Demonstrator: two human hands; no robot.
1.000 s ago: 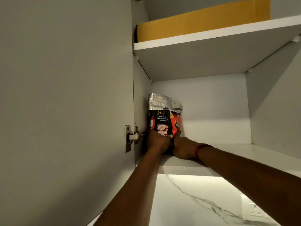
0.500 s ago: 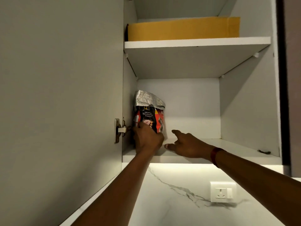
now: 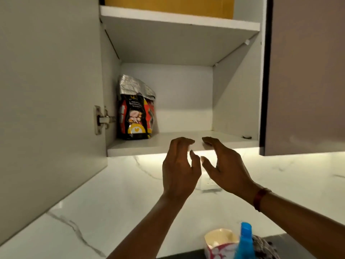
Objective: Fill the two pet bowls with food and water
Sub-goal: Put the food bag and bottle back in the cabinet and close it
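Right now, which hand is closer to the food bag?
Left. The left hand is below and right of the bag, touching nothing; the right hand is farther right.

Food bag [image 3: 135,113] upright on shelf [image 3: 140,146]; left hand [image 3: 179,171], right hand [image 3: 224,169] loosely curled, off bag.

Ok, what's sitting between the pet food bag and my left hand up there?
Nothing. Only bare white cabinet shelf lies between the pet food bag and the left hand, as the head view shows.
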